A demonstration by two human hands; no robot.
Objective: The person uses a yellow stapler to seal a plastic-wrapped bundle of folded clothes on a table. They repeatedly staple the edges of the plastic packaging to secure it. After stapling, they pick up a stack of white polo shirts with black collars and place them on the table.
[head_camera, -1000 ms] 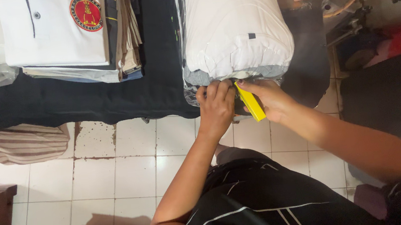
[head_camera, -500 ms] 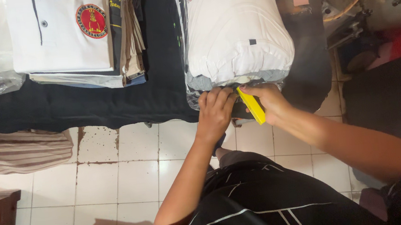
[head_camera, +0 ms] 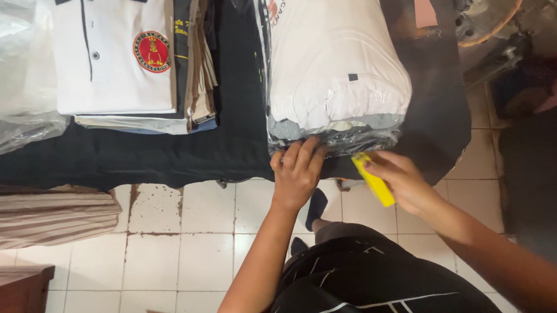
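1. The left hand (head_camera: 296, 172) presses its spread fingers against the near end of the plastic-wrapped bundle of folded white shirts (head_camera: 330, 61). It is braced on the wrap, not closed around anything.
2. The right hand (head_camera: 401, 178) is clenched around a yellow tool (head_camera: 373, 179), slim and stick-like, whose far tip meets the bundle's near edge. Whether it is a cutter or a marker I cannot tell.
3. The bundle lies on the black cloth-covered table (head_camera: 155, 159), right of centre, its near end at the table edge.
4. Handling, as a judgement: the stack looks soft and bulky and probably has some weight. It should give under pressure, and the clear film looks slick and crinkly, so bare fingers may slide.
5. The best hold seems to be under the near end or at both long sides, not by pinching loose film, which could tear.
6. That wrap is the container here. It holds several folded garments, white on top, with a grey layer near the bottom.
7. On the far left lies a loose clear plastic bag (head_camera: 4, 102); its contents are unclear.
8. Beside it sits an unwrapped stack of folded polo shirts (head_camera: 117, 63), the top one white with a red round emblem.
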